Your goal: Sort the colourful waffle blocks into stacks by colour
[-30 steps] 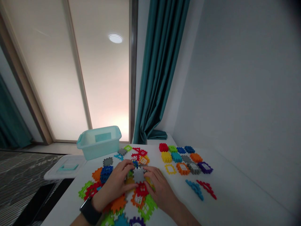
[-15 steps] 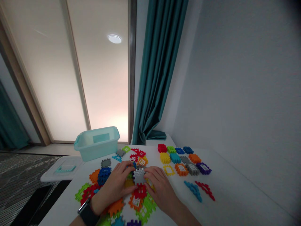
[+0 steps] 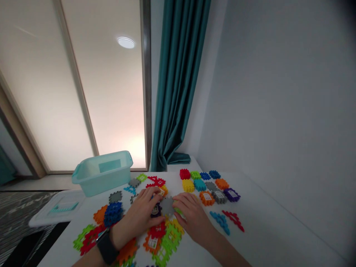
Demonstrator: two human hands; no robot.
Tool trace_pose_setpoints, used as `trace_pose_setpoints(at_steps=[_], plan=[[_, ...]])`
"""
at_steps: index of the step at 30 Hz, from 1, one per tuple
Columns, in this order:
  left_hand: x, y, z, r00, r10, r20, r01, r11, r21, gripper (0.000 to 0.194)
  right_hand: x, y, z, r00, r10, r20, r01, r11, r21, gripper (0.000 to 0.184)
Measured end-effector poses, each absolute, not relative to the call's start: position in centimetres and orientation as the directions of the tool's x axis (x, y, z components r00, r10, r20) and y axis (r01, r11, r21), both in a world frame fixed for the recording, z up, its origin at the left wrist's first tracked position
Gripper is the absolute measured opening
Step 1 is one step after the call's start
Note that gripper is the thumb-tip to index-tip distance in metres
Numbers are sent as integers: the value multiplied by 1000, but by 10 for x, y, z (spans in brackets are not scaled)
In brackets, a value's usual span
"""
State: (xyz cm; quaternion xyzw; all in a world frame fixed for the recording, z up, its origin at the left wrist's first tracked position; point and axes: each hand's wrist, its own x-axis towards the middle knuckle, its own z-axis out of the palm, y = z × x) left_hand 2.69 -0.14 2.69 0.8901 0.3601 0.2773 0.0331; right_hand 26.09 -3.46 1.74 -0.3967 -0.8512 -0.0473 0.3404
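My left hand (image 3: 139, 213), a dark watch on its wrist, curls around a dark purple interlocking tile (image 3: 156, 210) with thumb and fingers. A plain grey interlocking tile (image 3: 167, 204) sits beside it, between the two hands. My right hand (image 3: 191, 215) has its fingertips against the grey tile's right edge, with a light green piece (image 3: 178, 212) showing between fingers and thumb. Whether these tiles are joined I cannot tell. Below the hands lie a red window tile (image 3: 158, 230), an orange tile (image 3: 152, 243), green tiles (image 3: 168, 239) and a yellow piece (image 3: 176, 225).
A teal bin (image 3: 104, 176) stands at the back left, its clear lid (image 3: 55, 209) beside it. Blue tiles (image 3: 113, 214) are stacked left of my hands. At the right are rows of sorted tile stacks (image 3: 206, 197), with blue (image 3: 220, 221) and red (image 3: 233, 220) triangular pieces nearer me.
The view has swung right. The brick-patterned grey tile between my hands now shows a plain grey face, and a dark purple tile has come into sight by my left hand.
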Motion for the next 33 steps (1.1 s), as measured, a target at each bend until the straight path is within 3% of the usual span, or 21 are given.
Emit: trace_pose_setpoints(at_steps=[23,33], plan=[[163,56,32,705,531,470,472,-846,248,47,400,-9,29,-370,714,594,768,595,-237,27],[207,86,44,753,472,458,402,-881,248,31,446,8,36,-362,745,561,788,566,-243,24]])
